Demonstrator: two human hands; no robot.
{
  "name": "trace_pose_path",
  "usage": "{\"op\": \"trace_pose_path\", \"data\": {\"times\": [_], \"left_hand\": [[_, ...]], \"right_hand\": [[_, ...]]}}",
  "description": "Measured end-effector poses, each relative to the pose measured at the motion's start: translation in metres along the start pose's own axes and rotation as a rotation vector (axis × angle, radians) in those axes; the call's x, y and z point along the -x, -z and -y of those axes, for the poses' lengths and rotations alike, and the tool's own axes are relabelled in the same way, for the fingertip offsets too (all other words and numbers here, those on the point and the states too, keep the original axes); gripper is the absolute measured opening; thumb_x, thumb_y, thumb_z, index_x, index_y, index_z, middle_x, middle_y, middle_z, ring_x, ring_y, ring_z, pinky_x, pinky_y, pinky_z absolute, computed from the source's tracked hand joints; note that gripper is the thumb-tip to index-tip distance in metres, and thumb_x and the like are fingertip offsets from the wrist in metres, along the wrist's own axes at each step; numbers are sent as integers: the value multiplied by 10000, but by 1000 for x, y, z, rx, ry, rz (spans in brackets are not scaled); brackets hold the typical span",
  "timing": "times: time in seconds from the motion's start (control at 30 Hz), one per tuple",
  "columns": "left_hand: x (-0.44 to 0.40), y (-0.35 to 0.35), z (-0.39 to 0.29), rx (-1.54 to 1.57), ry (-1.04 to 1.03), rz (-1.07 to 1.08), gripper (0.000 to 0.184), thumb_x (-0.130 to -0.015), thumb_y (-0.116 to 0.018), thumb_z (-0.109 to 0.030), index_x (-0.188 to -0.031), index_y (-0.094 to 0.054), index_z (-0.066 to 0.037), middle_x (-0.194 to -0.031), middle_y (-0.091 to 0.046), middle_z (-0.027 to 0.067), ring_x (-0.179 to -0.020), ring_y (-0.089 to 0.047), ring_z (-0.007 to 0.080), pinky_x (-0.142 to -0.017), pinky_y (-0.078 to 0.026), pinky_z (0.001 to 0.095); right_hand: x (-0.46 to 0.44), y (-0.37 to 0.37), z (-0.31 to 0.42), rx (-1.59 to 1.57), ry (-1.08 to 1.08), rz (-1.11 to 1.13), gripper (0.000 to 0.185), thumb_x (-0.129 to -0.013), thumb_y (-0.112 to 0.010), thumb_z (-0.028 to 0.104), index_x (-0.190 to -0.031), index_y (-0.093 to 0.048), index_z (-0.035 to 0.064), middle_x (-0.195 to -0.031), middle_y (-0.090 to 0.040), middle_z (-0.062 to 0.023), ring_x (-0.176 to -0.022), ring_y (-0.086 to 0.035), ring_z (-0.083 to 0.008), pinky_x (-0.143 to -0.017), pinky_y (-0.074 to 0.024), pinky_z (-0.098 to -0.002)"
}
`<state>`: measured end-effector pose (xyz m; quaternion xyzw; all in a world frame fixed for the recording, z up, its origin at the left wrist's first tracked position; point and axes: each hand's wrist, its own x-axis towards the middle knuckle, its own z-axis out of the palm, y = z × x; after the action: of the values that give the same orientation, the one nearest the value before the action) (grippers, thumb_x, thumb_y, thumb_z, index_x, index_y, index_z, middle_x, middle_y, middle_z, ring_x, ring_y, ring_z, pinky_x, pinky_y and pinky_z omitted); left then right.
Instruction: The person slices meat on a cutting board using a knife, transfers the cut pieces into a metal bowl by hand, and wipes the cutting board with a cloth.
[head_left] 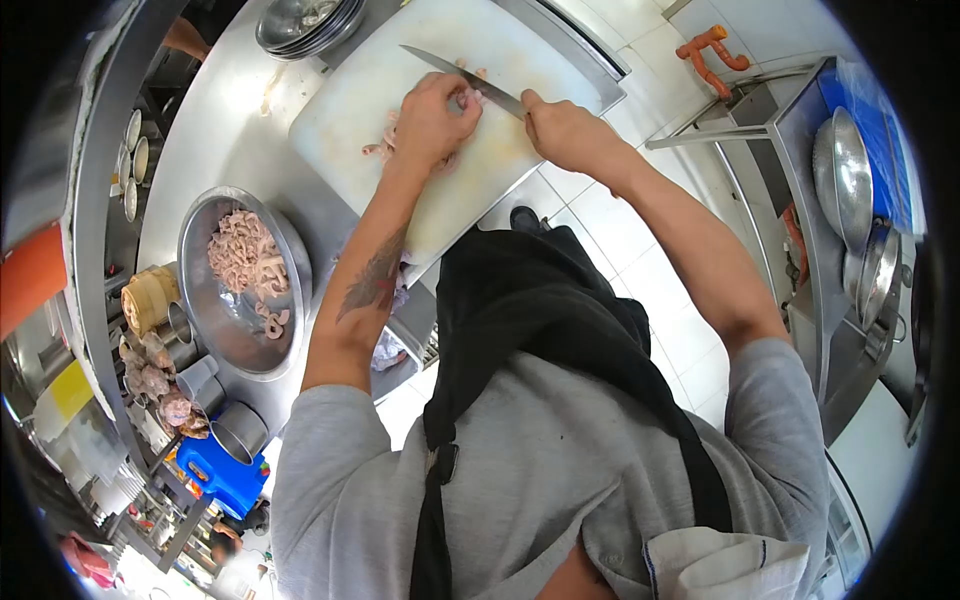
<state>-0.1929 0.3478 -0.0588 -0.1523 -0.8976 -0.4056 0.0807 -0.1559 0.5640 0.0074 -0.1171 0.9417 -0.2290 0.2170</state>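
On the far board (335,112), best to curl the left hand (432,118), tucking fingertips clear of the knife (500,98), and to slice evenly. Bunching it over the pale meat (388,135), pinching a piece; grasping the handle in the right hand (568,135), slanting the blade toward far left. Reaching forward with both arms. Nearer, leftward on the table (225,130), note the steel bowl (225,338) of cut meat (240,250).

white tiled floor (682,345), a pale wall (800,25), a steel rack (800,130).
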Motion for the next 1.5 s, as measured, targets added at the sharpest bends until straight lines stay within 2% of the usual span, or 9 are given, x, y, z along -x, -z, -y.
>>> {"op": "trace_pose_path", "data": {"times": [0.33, 0.5, 0.7, 0.83, 0.9, 1.03, 1.17, 1.27, 1.5], "left_hand": [[15, -8, 17, -155, -114, 32, 129, -830, -726, -155, -895, -711, -45, -927, -688, 143, -879, -682, 335, -820, -554, 431], [14, -1, 10, -195, -54, 102, 141, -812, -729, -148, -906, -717, -43, -907, -696, 147, -867, -680, 343, -821, -554, 439], [1, 22, -5, -112, 155, 257, 192, -912, -695, -223, -1013, -765, -76, -993, -747, 159, -908, -726, 327, -861, -571, 373], [1, 64, 35, -83, 260, 80, 296, -947, -687, -304, -1162, -760, -115, -1168, -735, 177, -1078, -700, 322, -974, -537, 380], [12, 55, 78, -263, -103, 96, 405, -922, -712, -370, -1273, -725, -167, -1289, -686, 185, -1230, -613, 352, -1068, -472, 434], [55, 42, 12, -314, -275, 194, 536, -824, -794, -422, -1269, -728, -131, -1246, -674, 159, -1204, -595, 344, -1043, -459, 471], [68, 9, 42, -377, 131, -140, 488, -772, -816, -397, -1200, -760, -170, -1265, -659, 133, -1197, -583, 339, -1004, -465, 478], [73, 13, 9, -333, 74, -153, 452, -772, -803, -344, -1189, -762, -177, -1276, -658, 132, -1227, -563, 343, -1031, -425, 525], [26, 33, 13, -496, -172, 148, 426, -809, -749, -290, -1223, -754, -186, -1250, -691, 69, -1279, -574, 241, -1105, -291, 583]], "right_hand": [[96, 51, 7, 187, -64, 201, 282, -1039, -456, 135, -1259, -501, -34, -822, -691, -305, -789, -680, -506, -728, -520, -606], [25, -44, -9, 5, 34, 20, 299, -968, -437, 68, -1235, -493, -54, -905, -698, -332, -845, -694, -520, -786, -554, -585], [-12, 3, 24, -203, -132, 182, 274, -1024, -414, 123, -1248, -489, -17, -850, -703, -275, -639, -703, -409, -639, -582, -500], [16, 27, 12, -275, -31, 99, 279, -1081, -407, 242, -1206, -483, 5, -805, -695, -244, -487, -645, -324, -534, -550, -445], [28, 32, 2, -231, -41, 65, 310, -1097, -414, 275, -1246, -465, 8, -706, -651, -186, -456, -623, -285, -458, -529, -406], [52, 26, -3, -239, -107, 128, 254, -1103, -424, 270, -1139, -458, 21, -676, -637, -179, -434, -608, -272, -451, -512, -411], [71, -3, -3, -186, -44, 114, 237, -1100, -439, 260, -1091, -457, 24, -694, -652, -218, -508, -642, -362, -521, -529, -486], [81, -8, 13, -67, -81, 82, 243, -1066, -451, 220, -1119, -511, -10, -850, -695, -322, -857, -688, -514, -787, -530, -612], [68, 10, 10, -3, -57, -21, 254, -1075, -440, 218, -1110, -507, -25, -843, -691, -322, -830, -690, -510, -773, -535, -607]]}}
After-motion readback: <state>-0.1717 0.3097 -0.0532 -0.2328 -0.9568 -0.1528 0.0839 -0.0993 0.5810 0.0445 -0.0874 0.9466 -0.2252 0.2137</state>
